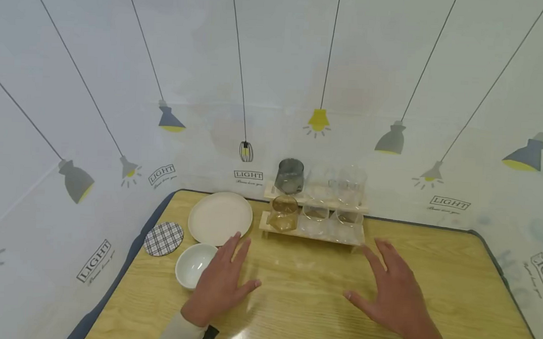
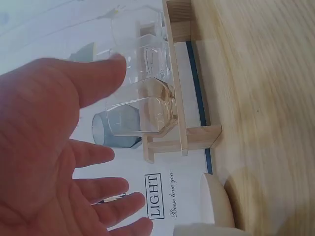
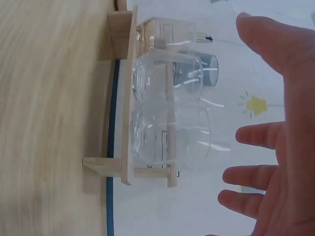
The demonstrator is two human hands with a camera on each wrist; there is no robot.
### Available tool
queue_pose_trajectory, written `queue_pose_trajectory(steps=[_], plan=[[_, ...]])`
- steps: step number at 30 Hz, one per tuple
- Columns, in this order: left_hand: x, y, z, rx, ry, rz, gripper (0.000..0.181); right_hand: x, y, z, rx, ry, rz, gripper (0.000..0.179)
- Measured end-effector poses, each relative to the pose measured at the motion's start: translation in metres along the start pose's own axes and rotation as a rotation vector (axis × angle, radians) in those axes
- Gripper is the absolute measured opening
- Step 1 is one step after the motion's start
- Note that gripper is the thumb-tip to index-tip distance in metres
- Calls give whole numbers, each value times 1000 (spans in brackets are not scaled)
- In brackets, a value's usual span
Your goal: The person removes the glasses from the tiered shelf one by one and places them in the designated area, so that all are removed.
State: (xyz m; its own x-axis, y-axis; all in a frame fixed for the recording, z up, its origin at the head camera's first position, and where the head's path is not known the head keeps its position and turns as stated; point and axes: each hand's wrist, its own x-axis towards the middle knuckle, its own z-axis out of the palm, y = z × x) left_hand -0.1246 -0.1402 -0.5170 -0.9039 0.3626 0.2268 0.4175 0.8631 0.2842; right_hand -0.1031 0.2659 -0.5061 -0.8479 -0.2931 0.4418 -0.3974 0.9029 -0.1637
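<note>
My left hand [image 1: 221,280] hovers with spread fingers, partly covering a white bowl [image 1: 193,263] in the head view. To the right, my right hand [image 1: 398,295] is held up, its thumb apart from the fingers, in front of a two-tier wooden rack [image 1: 312,237]. Both hands hold nothing. On the lower tier stand an amber glass [image 1: 284,214] and two clear glasses, the middle one [image 1: 314,218] and the right one [image 1: 347,224]. A grey glass [image 1: 290,176] and clear glasses [image 1: 350,185] stand on the upper tier.
A cream plate [image 1: 221,218] lies left of the rack, behind the bowl. Beside it is a round plaid coaster [image 1: 164,239]. The wooden table [image 1: 302,302] meets walls printed with lamps at its back and sides, with a dark blue edging [image 1: 414,224] between.
</note>
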Motion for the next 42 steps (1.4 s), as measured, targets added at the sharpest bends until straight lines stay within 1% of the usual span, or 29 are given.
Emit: queue_pose_trajectory(steps=[2, 4, 8, 12, 15, 18, 23, 26, 30, 32, 36, 42], plan=[[5, -2, 3, -42, 34, 2, 92, 4, 6, 0, 37, 35, 10, 102], [9, -2, 5, -82, 56, 3, 90, 8, 11, -1, 50, 61, 21, 100], [17, -1, 7, -174, 64, -6, 86, 19, 16, -3, 77, 111, 29, 95], [24, 0, 8, -250, 67, -24, 82, 31, 17, -3, 127, 119, 50, 91], [29, 2, 11, -312, 59, -53, 78, 40, 16, -1, 164, 103, 80, 87], [34, 6, 13, -413, 47, -97, 75, 49, 18, 0, 197, 109, 102, 83], [49, 7, 27, -587, 54, -176, 68, 67, 27, 2, 253, 132, 128, 76], [60, 7, 34, -637, 75, -225, 66, 80, 34, 7, 284, 138, 148, 71], [72, 10, 40, -667, 123, -272, 61, 96, 42, 13, 325, 136, 188, 69], [78, 11, 44, -709, 140, -298, 59, 103, 45, 16, 352, 134, 205, 69], [87, 10, 54, -777, 155, -366, 57, 114, 51, 22, 430, 124, 240, 70], [97, 3, 65, -776, 172, -452, 53, 130, 58, 28, 521, 99, 297, 74]])
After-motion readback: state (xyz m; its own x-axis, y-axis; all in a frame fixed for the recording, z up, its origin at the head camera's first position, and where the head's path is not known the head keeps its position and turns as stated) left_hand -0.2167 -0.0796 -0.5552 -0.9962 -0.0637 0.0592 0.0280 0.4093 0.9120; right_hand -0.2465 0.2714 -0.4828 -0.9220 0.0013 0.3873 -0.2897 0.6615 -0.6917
